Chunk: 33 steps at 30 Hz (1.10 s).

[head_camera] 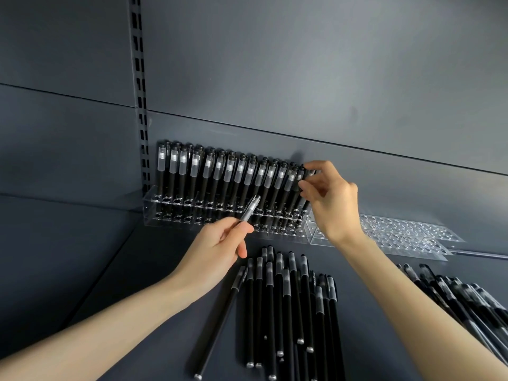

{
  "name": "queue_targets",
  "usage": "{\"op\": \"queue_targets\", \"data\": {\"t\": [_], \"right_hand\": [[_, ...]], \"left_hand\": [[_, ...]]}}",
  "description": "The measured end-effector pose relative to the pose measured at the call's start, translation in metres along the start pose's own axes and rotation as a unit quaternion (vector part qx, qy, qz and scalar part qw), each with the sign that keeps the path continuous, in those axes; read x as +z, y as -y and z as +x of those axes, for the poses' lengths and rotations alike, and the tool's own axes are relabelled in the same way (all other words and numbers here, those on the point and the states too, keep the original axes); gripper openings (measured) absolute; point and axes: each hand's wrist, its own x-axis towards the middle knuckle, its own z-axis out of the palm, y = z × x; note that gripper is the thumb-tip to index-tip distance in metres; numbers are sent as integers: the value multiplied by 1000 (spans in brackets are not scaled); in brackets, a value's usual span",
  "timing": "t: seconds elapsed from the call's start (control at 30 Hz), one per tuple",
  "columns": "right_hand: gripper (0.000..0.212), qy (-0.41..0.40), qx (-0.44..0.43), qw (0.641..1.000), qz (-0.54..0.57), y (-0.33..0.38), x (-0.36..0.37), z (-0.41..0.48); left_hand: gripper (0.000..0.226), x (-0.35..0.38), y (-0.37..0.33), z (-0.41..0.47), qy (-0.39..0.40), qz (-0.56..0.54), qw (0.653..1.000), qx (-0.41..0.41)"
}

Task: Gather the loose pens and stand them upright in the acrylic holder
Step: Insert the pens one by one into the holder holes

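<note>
A clear acrylic holder [154, 204] stands against the grey back wall with several black pens [228, 174] upright in its holes. My right hand [332, 199] pinches the cap end of a pen [305, 200] at the holder's right end. My left hand [217, 246] grips one loose pen [250, 209] by its barrel, cap end pointing up toward the holder's front. Several loose black pens [286, 303] lie side by side on the shelf just in front.
A second pile of pens [467, 298] lies at the right edge. Empty clear acrylic holders [398, 232] sit to the right of the filled one. A slotted metal upright [140, 105] runs up the wall on the left.
</note>
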Motion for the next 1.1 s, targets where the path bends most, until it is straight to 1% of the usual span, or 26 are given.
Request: {"op": "queue_targets", "data": {"t": [0.1,0.2,0.27,0.37,0.43,0.5,0.57,0.7,0.8,0.9,0.97,1.1], "right_hand": [[23,-3,7,1000,-8,2,-2,-1],[23,-17,2,999,-40,2,-5,-2],[22,-25,15,999,-37,4,-7,-6],[11,-21,51,998,29,9,-12,-16],[1,15,84,991,107,15,-19,-22],[3,56,110,973,196,22,-26,-27],[7,85,115,955,258,26,-33,-32],[14,115,104,944,290,24,-47,-34],[17,121,90,942,298,18,-57,-32],[20,125,101,936,314,11,-66,-31],[25,132,105,939,300,7,-69,-30],[24,133,97,949,268,0,-68,-22]], "left_hand": [[20,0,0,0,2,0,1000,-2],[25,2,-2,-1,8,3,1000,-4],[25,3,-5,-3,14,2,1000,-6],[22,7,-9,-5,31,-1,999,12],[22,12,-12,-6,46,-5,999,25],[21,18,-15,-7,61,-9,998,34],[21,25,-17,-6,72,-11,997,37],[21,48,-24,-7,88,-26,995,37],[21,64,-29,-8,77,-17,995,54],[23,79,-32,-7,53,8,995,79],[23,88,-32,-5,26,20,995,89],[10,99,-26,0,-11,16,996,88]]}}
